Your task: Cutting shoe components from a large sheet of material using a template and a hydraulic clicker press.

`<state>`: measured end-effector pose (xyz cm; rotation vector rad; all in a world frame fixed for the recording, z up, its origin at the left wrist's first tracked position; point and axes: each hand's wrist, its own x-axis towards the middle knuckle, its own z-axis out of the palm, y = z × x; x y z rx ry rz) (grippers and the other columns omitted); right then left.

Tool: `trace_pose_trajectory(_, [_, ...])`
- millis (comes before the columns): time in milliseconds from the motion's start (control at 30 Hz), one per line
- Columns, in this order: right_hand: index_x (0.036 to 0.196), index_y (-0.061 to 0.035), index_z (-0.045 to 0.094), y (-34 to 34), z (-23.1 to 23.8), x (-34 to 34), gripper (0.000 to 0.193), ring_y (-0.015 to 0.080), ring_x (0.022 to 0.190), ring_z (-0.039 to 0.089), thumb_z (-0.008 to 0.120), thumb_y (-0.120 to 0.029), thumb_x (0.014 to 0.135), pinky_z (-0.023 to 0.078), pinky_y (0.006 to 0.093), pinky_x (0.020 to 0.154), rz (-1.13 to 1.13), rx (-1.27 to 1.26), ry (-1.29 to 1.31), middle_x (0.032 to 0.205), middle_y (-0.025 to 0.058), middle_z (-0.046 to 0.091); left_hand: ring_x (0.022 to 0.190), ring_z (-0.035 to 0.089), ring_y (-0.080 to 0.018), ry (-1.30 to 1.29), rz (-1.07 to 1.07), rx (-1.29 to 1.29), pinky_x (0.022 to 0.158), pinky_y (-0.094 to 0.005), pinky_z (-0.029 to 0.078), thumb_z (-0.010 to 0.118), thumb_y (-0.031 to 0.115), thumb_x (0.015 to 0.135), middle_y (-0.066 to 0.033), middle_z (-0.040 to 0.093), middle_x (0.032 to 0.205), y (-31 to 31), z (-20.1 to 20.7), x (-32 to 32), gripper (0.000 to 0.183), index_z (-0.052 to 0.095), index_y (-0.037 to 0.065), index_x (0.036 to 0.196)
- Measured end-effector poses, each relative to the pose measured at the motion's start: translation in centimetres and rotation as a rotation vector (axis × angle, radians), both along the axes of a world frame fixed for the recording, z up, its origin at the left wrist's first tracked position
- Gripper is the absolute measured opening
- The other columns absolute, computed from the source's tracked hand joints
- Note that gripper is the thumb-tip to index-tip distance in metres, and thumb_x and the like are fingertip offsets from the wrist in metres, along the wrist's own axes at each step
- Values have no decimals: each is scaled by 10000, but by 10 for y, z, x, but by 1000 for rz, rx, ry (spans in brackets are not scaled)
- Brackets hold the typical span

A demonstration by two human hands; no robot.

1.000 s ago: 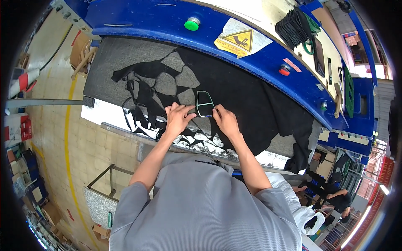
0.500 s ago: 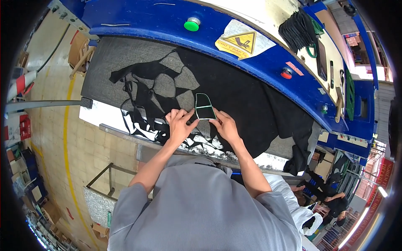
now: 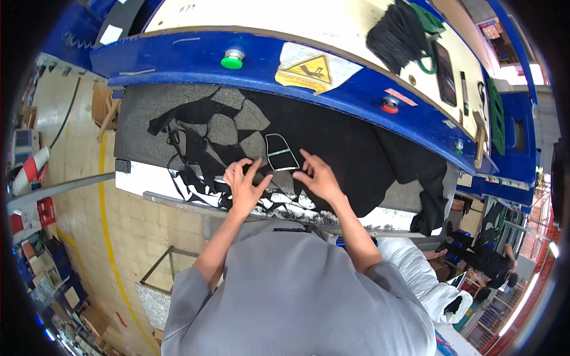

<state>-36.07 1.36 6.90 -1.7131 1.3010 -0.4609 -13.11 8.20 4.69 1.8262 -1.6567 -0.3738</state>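
A metal cutting die (image 3: 279, 153), a thin pale frame with a crossbar, lies on black fabric (image 3: 338, 136) near the edge of the cut-out area. My left hand (image 3: 244, 183) is just left of and below the die, fingers spread and holding nothing. On the other side, my right hand (image 3: 320, 178) is open beside the die's lower right corner, thumb and forefinger apart. To the left, the black fabric is a web of scraps (image 3: 202, 133) with holes showing the grey cutting board (image 3: 133, 127).
A blue press beam (image 3: 196, 56) crosses beyond the fabric, carrying a green button (image 3: 233, 59), a red button (image 3: 389, 105) and a yellow warning sign (image 3: 314, 68). Stacked black cut pieces (image 3: 398, 38) and a phone (image 3: 444, 74) lie on its top. Another person (image 3: 496, 264) is far right.
Both hands have let go of the die and drawn apart from it, their fingers opening. The die stays on the fabric. The view has shifted, with more of the press top showing.
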Motion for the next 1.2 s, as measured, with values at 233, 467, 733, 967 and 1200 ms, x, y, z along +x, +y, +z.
trace_pose_trajectory(233, [994,-40,717,14,21,33,201,333,755,658,634,-219,955,521,424,673,-183,-512,2,847,136,675,791,574,-246,55,-223,-33,751,-400,385,725,178,833,-29,630,730,76,-27,7,112,683,105,759])
trace_pose_trajectory(467, [791,-32,606,-13,103,232,349,434,740,630,595,-324,982,491,513,668,71,-640,-385,732,215,633,832,572,-275,-165,-197,-170,764,-424,392,684,206,850,-67,643,804,77,-58,9,148,696,62,814])
trace_pose_trajectory(733, [754,-36,636,46,93,196,354,437,740,620,592,-317,964,472,527,663,-65,-487,-419,711,203,628,1145,566,-405,-121,-186,137,913,-506,417,673,342,851,-197,656,1199,52,-73,13,418,674,52,1153])
trace_pose_trajectory(967, [980,-60,690,119,-10,80,254,375,1028,603,654,-291,881,484,502,853,-100,-428,96,1009,156,640,936,604,-350,-283,-218,-84,799,-457,423,658,336,891,-126,663,926,49,-65,9,261,695,81,925])
trace_pose_trajectory(1200, [1200,-87,600,175,-48,-6,415,331,1161,482,716,-223,826,372,489,950,-221,-751,535,1155,123,555,880,576,-329,-181,-185,-280,771,-450,415,621,280,927,-118,643,880,60,-41,-7,242,659,77,800])
